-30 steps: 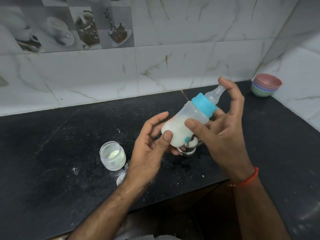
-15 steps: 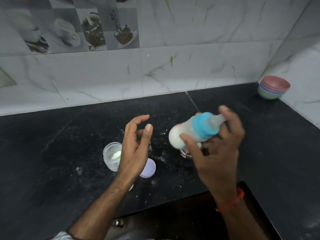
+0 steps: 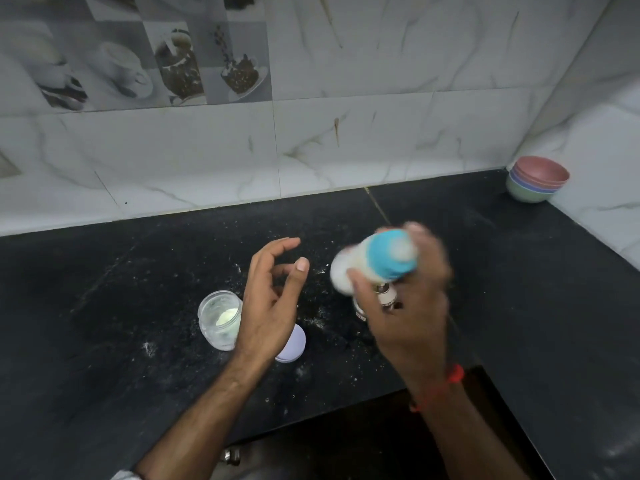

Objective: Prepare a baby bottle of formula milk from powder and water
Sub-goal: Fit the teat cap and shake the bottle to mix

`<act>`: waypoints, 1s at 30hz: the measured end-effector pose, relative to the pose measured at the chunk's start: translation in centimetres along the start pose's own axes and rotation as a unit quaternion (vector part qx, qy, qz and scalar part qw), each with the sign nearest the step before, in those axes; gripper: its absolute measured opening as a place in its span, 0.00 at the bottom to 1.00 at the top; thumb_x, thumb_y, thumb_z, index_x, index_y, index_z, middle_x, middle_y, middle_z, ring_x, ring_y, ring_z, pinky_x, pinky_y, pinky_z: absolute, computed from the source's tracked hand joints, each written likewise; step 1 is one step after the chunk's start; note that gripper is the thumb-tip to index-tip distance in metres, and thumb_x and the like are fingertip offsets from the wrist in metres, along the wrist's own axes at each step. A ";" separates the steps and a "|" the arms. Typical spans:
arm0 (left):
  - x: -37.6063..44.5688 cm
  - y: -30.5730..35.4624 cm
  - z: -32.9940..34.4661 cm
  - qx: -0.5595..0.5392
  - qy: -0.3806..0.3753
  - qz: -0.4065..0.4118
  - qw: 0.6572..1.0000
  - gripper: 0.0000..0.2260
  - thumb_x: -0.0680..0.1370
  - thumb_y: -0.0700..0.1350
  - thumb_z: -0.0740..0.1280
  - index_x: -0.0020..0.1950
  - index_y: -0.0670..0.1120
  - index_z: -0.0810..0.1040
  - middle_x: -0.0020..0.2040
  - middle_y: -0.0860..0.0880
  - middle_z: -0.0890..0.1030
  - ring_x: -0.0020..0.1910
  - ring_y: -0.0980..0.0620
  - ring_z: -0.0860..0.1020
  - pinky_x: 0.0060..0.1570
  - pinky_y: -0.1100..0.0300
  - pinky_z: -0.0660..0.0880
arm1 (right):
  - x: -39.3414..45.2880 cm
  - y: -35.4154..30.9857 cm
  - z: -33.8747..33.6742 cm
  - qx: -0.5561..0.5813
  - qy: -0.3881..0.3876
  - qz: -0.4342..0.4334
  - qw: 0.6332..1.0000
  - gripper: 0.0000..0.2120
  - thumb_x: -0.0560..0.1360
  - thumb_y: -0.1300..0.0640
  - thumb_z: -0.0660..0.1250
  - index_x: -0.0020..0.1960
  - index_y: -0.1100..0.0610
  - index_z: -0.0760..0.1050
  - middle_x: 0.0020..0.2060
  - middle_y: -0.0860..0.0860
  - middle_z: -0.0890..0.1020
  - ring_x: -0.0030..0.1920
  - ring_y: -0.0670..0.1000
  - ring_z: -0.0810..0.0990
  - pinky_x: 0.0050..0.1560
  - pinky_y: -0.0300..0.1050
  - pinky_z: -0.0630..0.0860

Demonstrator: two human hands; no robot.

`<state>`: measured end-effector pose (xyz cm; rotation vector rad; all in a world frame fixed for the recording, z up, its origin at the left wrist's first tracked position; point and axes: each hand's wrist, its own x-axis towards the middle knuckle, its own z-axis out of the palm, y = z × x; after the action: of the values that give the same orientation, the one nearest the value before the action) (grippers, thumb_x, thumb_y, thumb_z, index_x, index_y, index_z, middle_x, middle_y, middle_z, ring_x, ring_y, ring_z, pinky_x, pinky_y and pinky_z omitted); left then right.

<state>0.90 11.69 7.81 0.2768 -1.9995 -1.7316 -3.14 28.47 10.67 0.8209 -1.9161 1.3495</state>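
My right hand (image 3: 412, 306) grips the baby bottle (image 3: 349, 271), which holds white milk and has a blue collar (image 3: 386, 254). Hand and bottle are blurred with motion, above the black counter (image 3: 104, 323). The bottle lies tilted, teat toward the right and hidden by blur. My left hand (image 3: 270, 299) hovers left of the bottle, fingers loosely curved, holding nothing. A small clear jar (image 3: 218, 320) with a little pale powder stands on the counter left of that hand. Its lilac lid (image 3: 294, 342) lies flat beside it, partly behind my left wrist.
A small steel vessel (image 3: 381, 299) sits on the counter under the bottle, mostly hidden by my right hand. Spilled powder specks dot the counter. A stack of coloured bowls (image 3: 536, 180) stands in the back right corner. Tiled walls close off the back and right.
My left hand let go of the bottle and drew off to the left. My right hand alone holds the bottle now, lower and blurred, tipped flatter than before.
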 end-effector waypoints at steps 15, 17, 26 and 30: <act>0.0 0.7 0.1 0.005 -0.002 0.028 1.000 0.12 0.83 0.43 0.68 0.66 0.53 0.79 0.68 0.53 0.76 0.54 0.66 0.79 0.52 0.70 0.76 | -0.6 -1.4 -0.4 0.000 0.001 -0.008 1.000 0.41 0.69 0.62 0.81 0.75 0.52 0.63 0.72 0.27 0.65 0.71 0.38 0.73 0.66 0.43 0.78; 0.1 0.5 0.0 0.003 0.000 0.022 1.000 0.12 0.83 0.44 0.68 0.66 0.54 0.79 0.68 0.53 0.77 0.53 0.66 0.79 0.51 0.69 0.77 | 0.2 -1.9 -0.8 0.020 0.074 -0.048 0.996 0.39 0.66 0.69 0.81 0.70 0.58 0.65 0.71 0.33 0.69 0.70 0.38 0.72 0.67 0.41 0.76; 0.2 0.6 -0.1 -0.002 -0.007 0.020 1.000 0.11 0.83 0.45 0.69 0.65 0.56 0.79 0.69 0.52 0.78 0.54 0.64 0.80 0.53 0.63 0.78 | 1.4 -3.2 -1.3 0.089 0.087 -0.074 0.989 0.41 0.70 0.67 0.79 0.75 0.49 0.63 0.72 0.32 0.68 0.68 0.52 0.77 0.66 0.54 0.78; 0.1 0.7 0.1 -0.011 -0.016 0.024 1.000 0.12 0.81 0.51 0.67 0.64 0.58 0.80 0.66 0.53 0.79 0.54 0.62 0.80 0.53 0.67 0.77 | -0.9 -0.6 0.7 0.058 -0.043 0.147 0.987 0.36 0.73 0.61 0.78 0.72 0.39 0.66 0.68 0.35 0.74 0.66 0.51 0.80 0.64 0.60 0.79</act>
<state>0.86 11.82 8.52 0.1924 -1.9918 -1.7367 -2.24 27.78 10.08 0.6779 -2.1048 1.6366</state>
